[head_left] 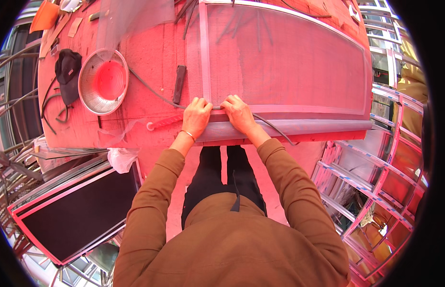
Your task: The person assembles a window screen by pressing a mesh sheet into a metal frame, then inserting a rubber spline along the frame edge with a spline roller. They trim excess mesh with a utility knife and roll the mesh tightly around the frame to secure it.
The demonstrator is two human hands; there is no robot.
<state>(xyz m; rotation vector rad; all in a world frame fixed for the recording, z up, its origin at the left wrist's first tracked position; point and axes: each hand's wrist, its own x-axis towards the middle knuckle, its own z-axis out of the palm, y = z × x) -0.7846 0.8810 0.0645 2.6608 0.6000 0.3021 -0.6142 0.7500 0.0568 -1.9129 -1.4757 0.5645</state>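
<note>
A window screen frame (205, 52) with fine mesh (299, 62) across it lies on a red-looking worktable (146, 103). My left hand (197, 117) is closed at the frame's near left corner, pinching a dark flexible cord (272, 126). Close to its right, my right hand (239, 115) has its fingers bent over the same cord at the near bar. One end of the cord trails off to the left over the table; the other hangs out past my right hand. Along the table's front edge, below my hands, runs a rolled length of grey mesh (299, 126).
Left on the table are a perforated metal bowl (85, 88), a dark cap (68, 71) and an orange container (44, 16). A dark bar (180, 84) and a red-handled tool (165, 122) lie nearer. Framed dark panels (79, 215) lean lower left; metal frames (361, 182) stand right.
</note>
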